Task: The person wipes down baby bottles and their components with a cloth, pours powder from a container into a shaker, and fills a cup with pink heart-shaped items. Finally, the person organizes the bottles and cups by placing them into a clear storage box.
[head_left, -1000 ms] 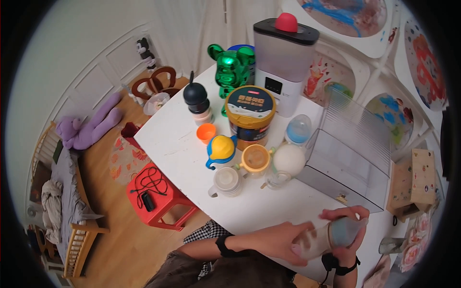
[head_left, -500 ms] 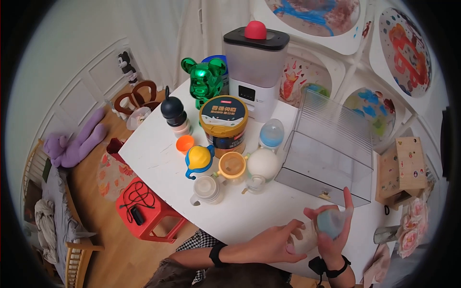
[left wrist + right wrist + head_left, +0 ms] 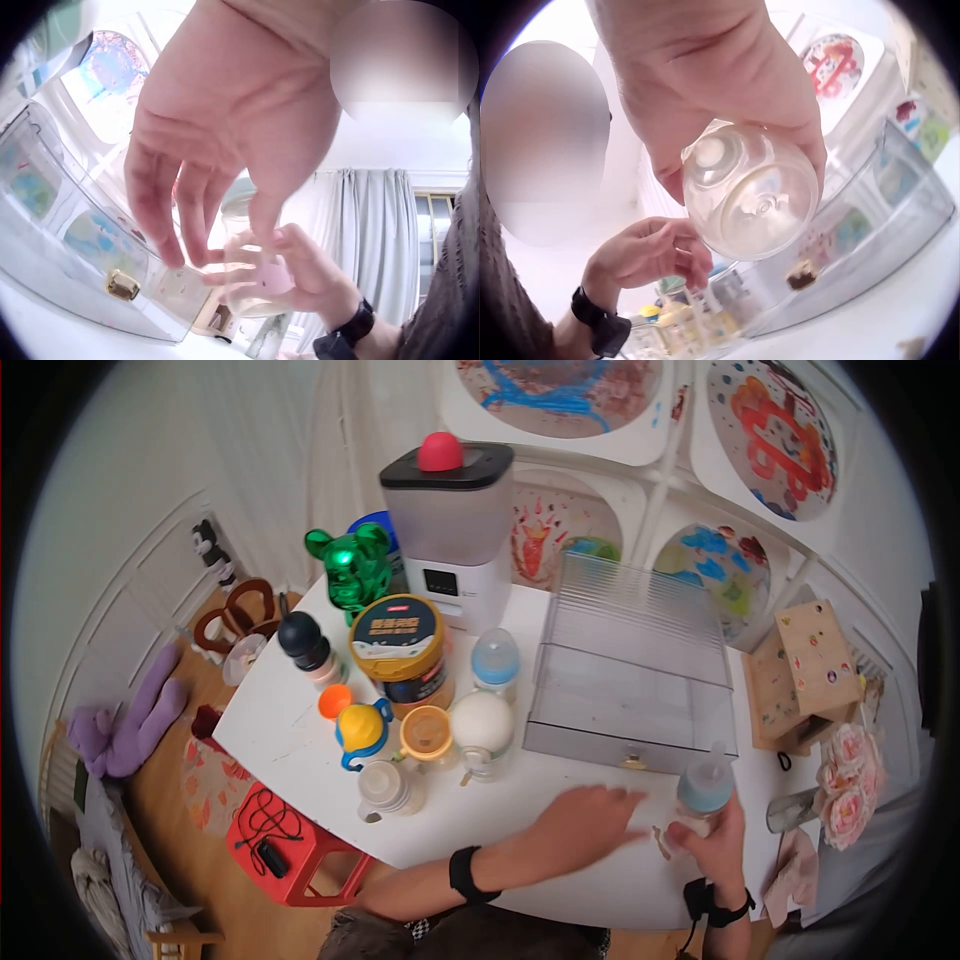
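My right hand (image 3: 718,848) grips a clear baby bottle (image 3: 705,790) with a pale blue collar and a clear domed top, held upright near the table's front right. In the right wrist view, the thumb and fingers wrap round the bottle's side and its round clear base (image 3: 769,206) faces the camera. My left hand (image 3: 585,830) hovers over the table to the left of the bottle, fingers loosely bent and holding nothing. From the left wrist view, the left fingers (image 3: 196,225) overlap the bottle. Ahead of both hands stands a clear lidded box (image 3: 630,710) with a gold latch.
On the white table (image 3: 540,810) stand a gold-lidded tub (image 3: 398,640), a blue-collared bottle (image 3: 495,660), a white round-topped bottle (image 3: 482,722), several cups, a green bear figure (image 3: 350,565) and a tall dispenser (image 3: 445,530). A wooden box (image 3: 805,670) and pink roses (image 3: 850,780) are at right.
My left hand has come off the bottle and drawn away to its left. My right hand keeps the bottle, now more upright. The head view has turned to the right.
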### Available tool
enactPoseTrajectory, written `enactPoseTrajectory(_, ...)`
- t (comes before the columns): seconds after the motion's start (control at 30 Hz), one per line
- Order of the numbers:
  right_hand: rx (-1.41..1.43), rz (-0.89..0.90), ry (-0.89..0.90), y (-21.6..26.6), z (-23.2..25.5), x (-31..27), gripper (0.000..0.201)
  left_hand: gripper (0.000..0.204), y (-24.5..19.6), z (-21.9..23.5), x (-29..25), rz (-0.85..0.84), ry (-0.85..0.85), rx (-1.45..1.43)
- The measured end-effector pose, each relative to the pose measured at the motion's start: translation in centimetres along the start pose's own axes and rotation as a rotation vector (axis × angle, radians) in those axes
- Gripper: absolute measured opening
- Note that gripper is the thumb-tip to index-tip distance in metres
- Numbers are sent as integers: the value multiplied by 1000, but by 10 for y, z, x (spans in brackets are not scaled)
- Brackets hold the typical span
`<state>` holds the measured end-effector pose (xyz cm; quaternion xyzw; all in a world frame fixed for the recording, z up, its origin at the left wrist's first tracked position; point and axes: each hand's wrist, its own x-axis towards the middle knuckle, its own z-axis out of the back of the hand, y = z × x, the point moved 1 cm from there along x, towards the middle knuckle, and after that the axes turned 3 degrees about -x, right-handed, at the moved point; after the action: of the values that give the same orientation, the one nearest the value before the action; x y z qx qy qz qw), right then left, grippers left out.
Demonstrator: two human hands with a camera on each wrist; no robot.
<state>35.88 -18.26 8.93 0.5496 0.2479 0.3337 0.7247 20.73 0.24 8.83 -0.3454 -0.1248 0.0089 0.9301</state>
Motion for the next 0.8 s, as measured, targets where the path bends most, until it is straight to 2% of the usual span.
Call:
enactPoseTrajectory(0.03, -120, 62, -50, 6, 10, 2, 71, 37, -6, 11, 17, 78, -94, -79)
enactPoseTrajectory(0.07, -242, 124, -102, 12, 20, 3, 72, 34, -3, 13, 31, 16, -186, -15)
enactPoseTrajectory(0.1, -190, 148, -99, 8, 27, 7, 72, 32, 4, 14, 45, -51, -282, 49)
enactPoseTrajectory(0.13, -197, 149, -128, 8, 30, 12, 72, 32, 9, 15, 60, -79, -272, 42)
enactPoseTrajectory(0.2, -11, 59, -16, 1, 33, 18, 71, 28, 18, 12, 83, -154, -453, 413)
enactPoseTrajectory(0.23, -38, 99, 14, -13, 35, 24, 64, 28, 25, 7, 91, -182, -451, 405)
enactPoseTrajectory(0.27, -42, 102, -13, -17, 34, 28, 64, 26, 34, 5, 98, -136, -419, 493)
enactPoseTrajectory(0.3, -87, 116, 39, -16, 28, 32, 61, 25, 39, 2, 104, -85, -383, 582)
enactPoseTrajectory(0.33, -128, 130, 91, -15, 23, 37, 58, 25, 38, 4, 110, -109, -375, 580)
enactPoseTrajectory(0.37, -122, 127, 64, -13, 22, 39, 58, 27, 37, 7, 118, -72, -258, 647)
enactPoseTrajectory(0.4, -275, 172, 96, -11, 22, 41, 57, 30, 35, 7, 127, -33, -139, 712)
enactPoseTrajectory(0.43, -433, 213, 137, -11, 22, 40, 56, 30, 30, 9, 136, -49, -130, 706)
enactPoseTrajectory(0.5, -429, 195, 106, -15, 21, 42, 57, 36, 23, 14, 152, -12, 54, 775)
enactPoseTrajectory(0.53, -422, 186, 84, -17, 21, 43, 57, 36, 26, 15, 156, -14, 54, 777)
enactPoseTrajectory(0.6, -422, 230, 81, -23, 20, 37, 58, 40, 39, 18, 162, -13, 127, 994)
enactPoseTrajectory(0.63, -423, 267, 80, -25, 20, 33, 59, 40, 39, 21, 165, -22, 128, 1002)
enactPoseTrajectory(0.7, -442, 254, 77, -19, 21, 25, 60, 46, 43, 25, 169, 134, 378, 978)
enactPoseTrajectory(0.8, -452, 215, 86, -15, 25, 10, 61, 55, 54, 28, 170, 189, 388, 852)
